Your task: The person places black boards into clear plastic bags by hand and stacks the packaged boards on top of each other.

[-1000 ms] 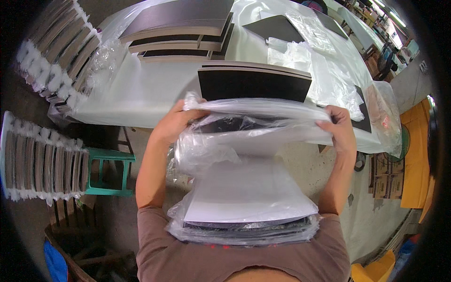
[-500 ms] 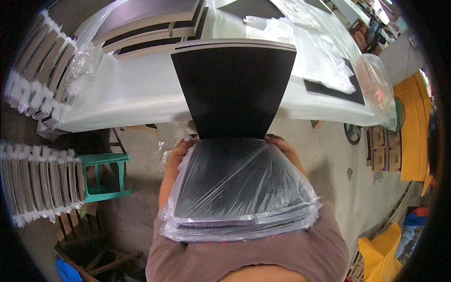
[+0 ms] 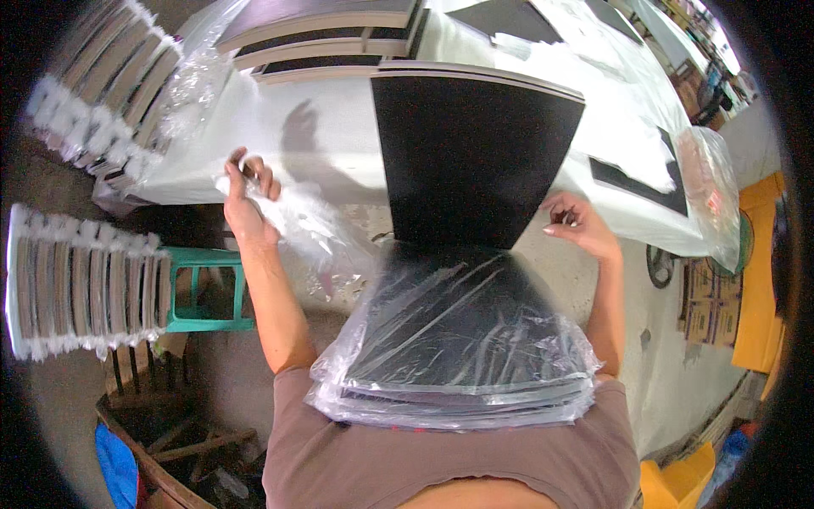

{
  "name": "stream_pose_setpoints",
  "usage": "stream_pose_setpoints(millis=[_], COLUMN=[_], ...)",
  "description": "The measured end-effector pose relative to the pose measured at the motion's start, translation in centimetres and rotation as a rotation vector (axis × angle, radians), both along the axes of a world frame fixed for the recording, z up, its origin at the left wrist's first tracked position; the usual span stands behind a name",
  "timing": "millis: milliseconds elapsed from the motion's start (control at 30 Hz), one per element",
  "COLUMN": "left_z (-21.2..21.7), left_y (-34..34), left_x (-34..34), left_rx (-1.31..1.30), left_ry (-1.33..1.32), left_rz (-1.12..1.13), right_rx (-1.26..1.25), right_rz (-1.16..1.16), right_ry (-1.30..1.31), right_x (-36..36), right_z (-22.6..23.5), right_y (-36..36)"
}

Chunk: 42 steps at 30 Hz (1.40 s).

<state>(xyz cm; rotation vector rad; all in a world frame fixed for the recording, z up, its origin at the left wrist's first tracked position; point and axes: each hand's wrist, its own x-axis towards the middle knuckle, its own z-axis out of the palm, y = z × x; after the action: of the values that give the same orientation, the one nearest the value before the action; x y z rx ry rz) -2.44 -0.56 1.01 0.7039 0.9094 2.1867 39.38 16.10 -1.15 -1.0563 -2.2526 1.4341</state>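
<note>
From the middle of your view, a layered stack with white fringed edges [image 3: 106, 97] rises at 10 o'clock. Below it, at 9 o'clock, a similar stack [image 3: 89, 293] rests on a green stool [image 3: 208, 325]. Your left hand [image 3: 248, 212] is raised near 10 o'clock, its fingers curled around crumpled clear film [image 3: 318, 216] that trails down toward 4 o'clock from your palm. Behind that hand lies the white-covered counter [image 3: 254, 110], bearing thick dark boards [image 3: 314, 44] with pale edges at 11 o'clock. At 5 o'clock, against your chest, is a film-wrapped black bundle [image 3: 466, 327]; its far end meets the bare black board [image 3: 475, 161], which extends toward 1 o'clock over the counter. You cannot tell from here whether the two are one piece. Your right hand [image 3: 585, 227] is near 3 o'clock, just beside the board's right edge, its fingers half-bent and parted with nothing visible between them. Beyond, at 2 o'clock, white sheeting [image 3: 602, 106] overlaps a dark sheet [image 3: 632, 181], and a clear bag [image 3: 714, 199] hangs at the counter's right end.
</note>
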Motion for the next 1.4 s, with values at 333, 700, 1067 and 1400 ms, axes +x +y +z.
stream_pose_setpoints(millis=[333,700,1067,1400], left_z=[7.6,3.3,1.8,5.8], left_y=[3.7,4.1,3.3,2.3], left_x=[13.9,15.0,10.8,3.3], left_rx=[0.152,-0.187,-0.393,-0.680], left_ry=[-0.232,-0.238,0.082,0.296], left_rz=[-0.427,-0.370,-0.013,0.596], right_rx=[0.552,0.085,0.054,0.154], right_rz=[0.124,-0.202,-0.451,-0.539], right_ry=[0.654,0.679,0.939,0.707], right_x=[-17.3,-15.3,-12.4,-9.7], right_z=[9.7,7.3,9.8,7.3], right_y=[-7.5,-4.7,-1.5,-1.3])
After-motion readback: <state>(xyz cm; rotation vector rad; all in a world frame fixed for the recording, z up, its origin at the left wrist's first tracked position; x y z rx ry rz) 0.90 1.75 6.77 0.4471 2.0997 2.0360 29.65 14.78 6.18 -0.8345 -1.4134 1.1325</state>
